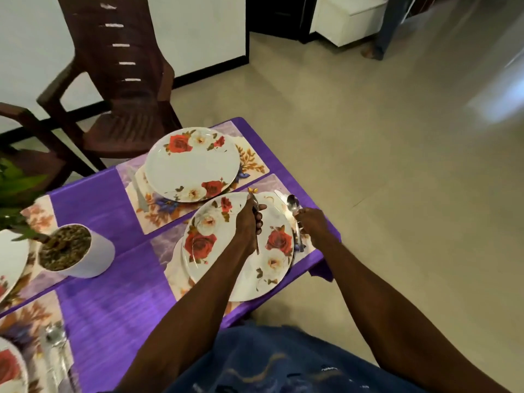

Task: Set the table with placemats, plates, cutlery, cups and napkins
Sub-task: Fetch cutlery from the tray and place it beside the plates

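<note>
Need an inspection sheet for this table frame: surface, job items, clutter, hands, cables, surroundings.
Surface: purple tablecloth over table.
Job's things: floral placemats; far plate and near plate on them; no cups seen.
Clutter: potted plant.
Hands: left hand grips cutlery over near plate; right hand holds spoon beside it.
Cables: nothing seen.
Surroundings: brown chair, tiled floor, another person's leg.
</note>
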The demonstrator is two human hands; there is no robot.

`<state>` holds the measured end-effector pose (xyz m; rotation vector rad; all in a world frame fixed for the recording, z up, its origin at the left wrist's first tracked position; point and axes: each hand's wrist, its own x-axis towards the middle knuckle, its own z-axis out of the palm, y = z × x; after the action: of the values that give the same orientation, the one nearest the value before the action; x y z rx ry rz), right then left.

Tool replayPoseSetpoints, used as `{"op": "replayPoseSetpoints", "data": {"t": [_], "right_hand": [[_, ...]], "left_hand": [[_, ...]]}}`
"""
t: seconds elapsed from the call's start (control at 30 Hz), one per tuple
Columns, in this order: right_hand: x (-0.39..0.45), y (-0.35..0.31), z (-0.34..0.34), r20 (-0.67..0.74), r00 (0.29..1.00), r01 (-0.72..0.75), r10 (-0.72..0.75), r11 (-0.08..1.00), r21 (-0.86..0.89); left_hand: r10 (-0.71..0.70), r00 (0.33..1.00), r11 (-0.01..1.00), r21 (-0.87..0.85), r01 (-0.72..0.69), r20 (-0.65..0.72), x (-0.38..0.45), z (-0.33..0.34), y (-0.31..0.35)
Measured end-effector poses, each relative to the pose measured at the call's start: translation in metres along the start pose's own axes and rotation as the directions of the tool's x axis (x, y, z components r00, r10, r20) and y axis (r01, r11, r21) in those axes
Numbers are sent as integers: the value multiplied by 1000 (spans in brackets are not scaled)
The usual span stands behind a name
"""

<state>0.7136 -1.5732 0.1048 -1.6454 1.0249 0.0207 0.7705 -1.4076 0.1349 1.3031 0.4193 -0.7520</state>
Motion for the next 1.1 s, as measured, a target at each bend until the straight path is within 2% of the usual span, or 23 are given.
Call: {"op": "replayPoseSetpoints", "data": {"t": [0.17,0.27,0.37,0.5,0.7,0.83,0.9,1.0,1.1], "right_hand": [[36,-16,-4,140,990,0,22,988,-156],[53,-19,3,131,987,116,-95,979,-166],[63,-22,10,165,981,139,-98,956,-259],[78,-21,12,267,949,261,-166,889,-376],[86,-12,13,371,910,343,-183,836,-429],[91,-12,12,440,867,438,-234,780,-447],[92,-13,13,441,855,478,-273,744,-467],[95,-15,8,454,827,523,-332,751,-403],[100,-16,-7,502,765,618,-404,681,-394]], "left_hand": [[-29,996,999,-32,27,-88,17,3,4],[-43,987,997,-68,32,-155,19,7,2],[-42,970,995,-96,19,-239,20,17,2],[9,928,983,-166,-76,-371,23,36,-1],[26,862,957,-237,-168,-506,10,67,-27],[33,783,942,-243,-233,-621,-5,72,-47],[28,779,949,-229,-218,-626,-7,70,-53],[30,760,946,-228,-232,-649,-13,68,-55],[35,764,945,-227,-234,-645,-12,64,-54]]}}
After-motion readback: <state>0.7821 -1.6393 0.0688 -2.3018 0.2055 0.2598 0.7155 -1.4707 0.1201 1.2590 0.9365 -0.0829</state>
